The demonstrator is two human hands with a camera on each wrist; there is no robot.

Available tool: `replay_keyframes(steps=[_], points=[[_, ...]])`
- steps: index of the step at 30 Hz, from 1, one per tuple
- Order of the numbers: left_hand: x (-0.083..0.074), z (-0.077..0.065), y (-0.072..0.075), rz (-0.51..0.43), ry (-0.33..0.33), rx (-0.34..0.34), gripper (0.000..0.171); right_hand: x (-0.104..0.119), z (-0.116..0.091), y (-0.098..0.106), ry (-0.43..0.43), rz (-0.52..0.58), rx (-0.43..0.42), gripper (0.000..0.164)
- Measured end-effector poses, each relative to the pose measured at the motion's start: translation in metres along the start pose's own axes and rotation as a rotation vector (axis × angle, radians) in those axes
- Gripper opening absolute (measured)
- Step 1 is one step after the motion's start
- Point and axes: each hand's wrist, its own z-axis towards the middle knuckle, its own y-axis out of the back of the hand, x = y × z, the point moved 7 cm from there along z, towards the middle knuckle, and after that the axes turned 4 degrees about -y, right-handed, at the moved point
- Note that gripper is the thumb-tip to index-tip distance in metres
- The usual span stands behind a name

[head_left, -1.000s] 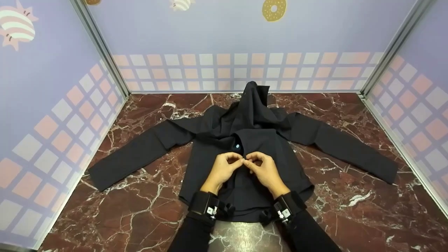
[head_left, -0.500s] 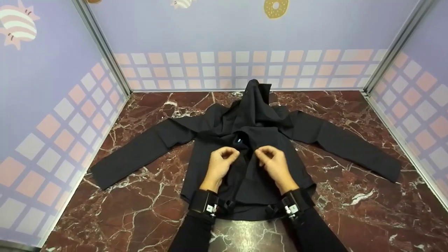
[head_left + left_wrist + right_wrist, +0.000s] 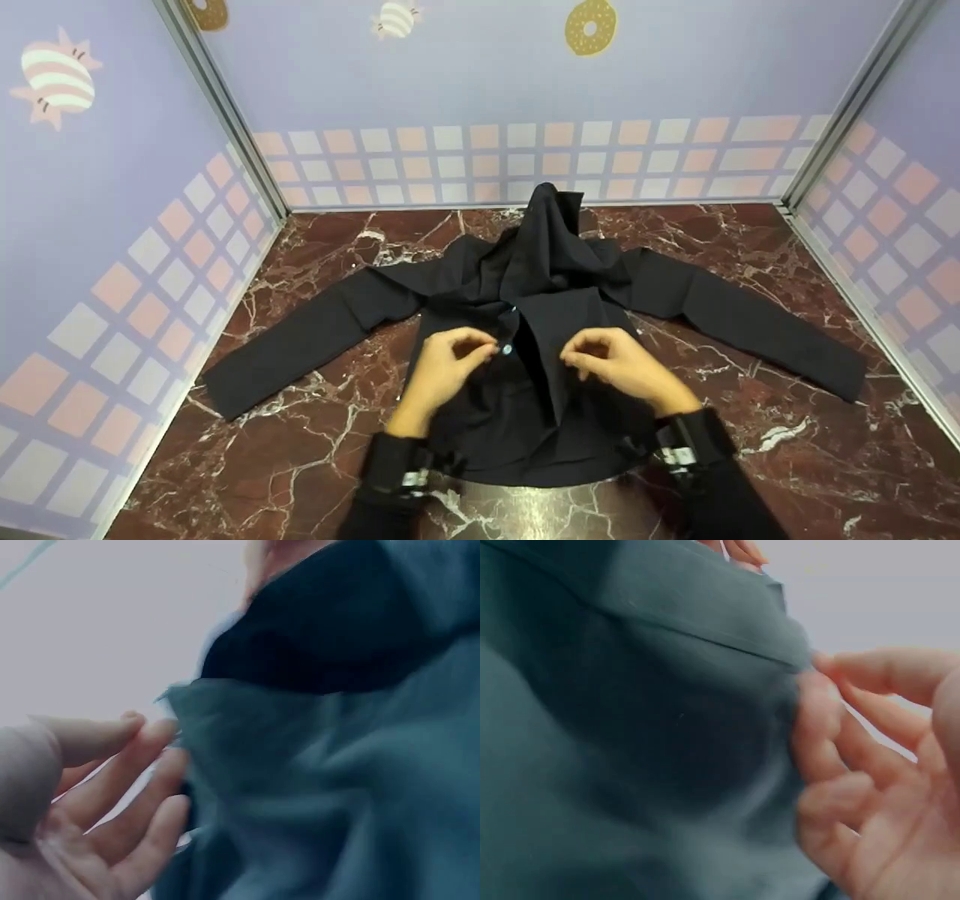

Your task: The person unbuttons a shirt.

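Observation:
A black long-sleeved shirt (image 3: 480, 420) lies spread on the marble-patterned surface, its two front edges parted down the middle. My left hand (image 3: 442, 367) pinches the left front edge beside a small shiny button (image 3: 508, 349); in the left wrist view that hand (image 3: 112, 802) has its fingertips at the cloth's edge. My right hand (image 3: 619, 364) pinches the right front flap (image 3: 544, 337), lifting it so a dark gap shows under it. In the right wrist view, thumb and finger of the right hand (image 3: 877, 757) meet at the cloth. Blur hides the fingertips' exact grip.
Both sleeves, left (image 3: 300, 345) and right (image 3: 765, 330), stretch out sideways. The shirt's upper part (image 3: 544, 247) stands bunched near the back wall (image 3: 480, 82). Patterned panels, left (image 3: 127, 247) and right (image 3: 892, 225), enclose the marbled surface (image 3: 292, 450).
The hands, together one second ago at the shirt's middle, have moved apart sideways. The front edges have parted with them, and the button shows more plainly beside the left fingertips.

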Motion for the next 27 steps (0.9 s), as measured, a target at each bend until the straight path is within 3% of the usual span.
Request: replay_keyframes(steps=[2, 5, 8, 11, 14, 19, 23, 27], points=[[0.008, -0.004, 0.01, 0.181, -0.021, 0.076, 0.011, 0.0, -0.007, 0.013, 0.026, -0.133, 0.011, 0.012], [0.018, -0.015, 0.023, 0.491, -0.039, 0.239, 0.024, -0.008, -0.022, 0.039, -0.007, -0.432, -0.086, 0.015], [0.031, -0.031, 0.024, 0.656, -0.094, 0.449, 0.042, -0.025, -0.039, 0.054, -0.105, -0.663, -0.135, 0.033], [0.04, -0.043, 0.019, 0.674, -0.167, 0.561, 0.037, -0.042, -0.051, 0.047, -0.131, -0.739, -0.053, 0.038], [0.043, -0.047, 0.018, 0.669, -0.226, 0.534, 0.026, -0.047, -0.059, 0.038, -0.072, -0.769, -0.018, 0.027], [0.036, -0.054, 0.024, 0.66, -0.277, 0.495, 0.028, -0.042, -0.074, 0.041, -0.048, -0.808, -0.024, 0.024], [0.027, -0.069, 0.031, 0.665, -0.27, 0.549, 0.028, -0.04, -0.092, 0.04, -0.144, -0.774, 0.103, 0.023], [0.026, -0.085, 0.03, 0.637, -0.196, 0.648, 0.027, -0.04, -0.103, 0.036, -0.225, -0.712, 0.23, 0.02]])
